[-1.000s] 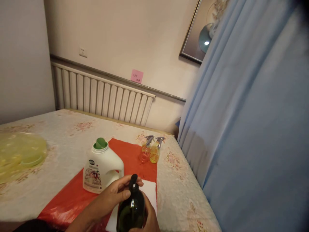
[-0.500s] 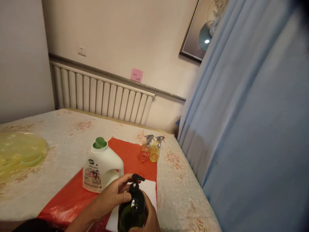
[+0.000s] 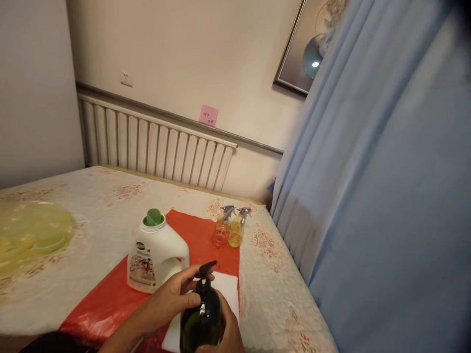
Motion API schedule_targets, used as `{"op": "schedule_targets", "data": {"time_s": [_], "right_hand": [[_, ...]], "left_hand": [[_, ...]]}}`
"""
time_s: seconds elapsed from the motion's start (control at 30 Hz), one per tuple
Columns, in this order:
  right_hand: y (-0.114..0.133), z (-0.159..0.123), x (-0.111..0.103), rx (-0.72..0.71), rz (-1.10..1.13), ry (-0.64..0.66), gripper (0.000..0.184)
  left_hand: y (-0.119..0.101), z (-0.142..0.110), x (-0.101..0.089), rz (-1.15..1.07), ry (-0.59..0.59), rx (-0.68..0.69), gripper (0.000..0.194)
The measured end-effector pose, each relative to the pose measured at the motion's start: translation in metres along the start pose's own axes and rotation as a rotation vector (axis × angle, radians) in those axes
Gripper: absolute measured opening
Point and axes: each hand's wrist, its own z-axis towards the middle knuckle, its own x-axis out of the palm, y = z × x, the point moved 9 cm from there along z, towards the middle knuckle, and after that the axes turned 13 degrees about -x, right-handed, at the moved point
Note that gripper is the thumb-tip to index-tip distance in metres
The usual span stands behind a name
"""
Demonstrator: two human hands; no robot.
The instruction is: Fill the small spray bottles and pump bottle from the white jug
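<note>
A dark green pump bottle (image 3: pixel 200 321) with a black pump head stands upright between my hands at the bottom centre. My left hand (image 3: pixel 178 294) is closed about its neck, thumb on the shoulder and fingers passing behind the pump. Wrapped round the right side of the body is my right hand (image 3: pixel 228 327). Beneath the bottle lies a white sheet (image 3: pixel 226 289) on a red plastic sheet (image 3: pixel 198 245). Just beyond my left hand stands a white detergent jug (image 3: pixel 158 260) with a green insert in its uncapped mouth.
Two spray bottles, one orange (image 3: pixel 220 233) and one yellow (image 3: pixel 235 233), stand at the red sheet's far right. A translucent yellow basin (image 3: pixel 37 230) sits on the left of the floral-covered surface (image 3: pixel 106 211). A blue curtain (image 3: pixel 371 171) hangs at right; a radiator (image 3: pixel 158 147) lines the wall.
The black pump head has turned, its spout swinging from pointing right and slightly down to pointing right and up. Both hands stay on the bottle in nearly the same place.
</note>
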Motion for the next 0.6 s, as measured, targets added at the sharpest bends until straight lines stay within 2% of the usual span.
{"op": "schedule_targets", "data": {"time_s": [0.13,0.3,0.47,0.6], "right_hand": [[0.0008,-0.0008,-0.0014,0.008,-0.014,-0.016,0.089],[0.0063,0.0013,0.0045,0.01,-0.028,-0.008,0.085],[0.0055,0.0003,0.0021,0.039,-0.088,-0.063,0.08],[0.004,-0.0019,0.0027,0.029,-0.08,-0.031,0.081]], "left_hand": [[-0.0062,-0.0054,0.0016,0.088,0.009,-0.006,0.035],[-0.0096,-0.0013,-0.0019,0.005,-0.048,0.025,0.035],[-0.0088,0.0023,-0.0044,-0.032,-0.082,0.048,0.038],[-0.0115,-0.0003,-0.007,-0.02,-0.122,0.042,0.034]]}}
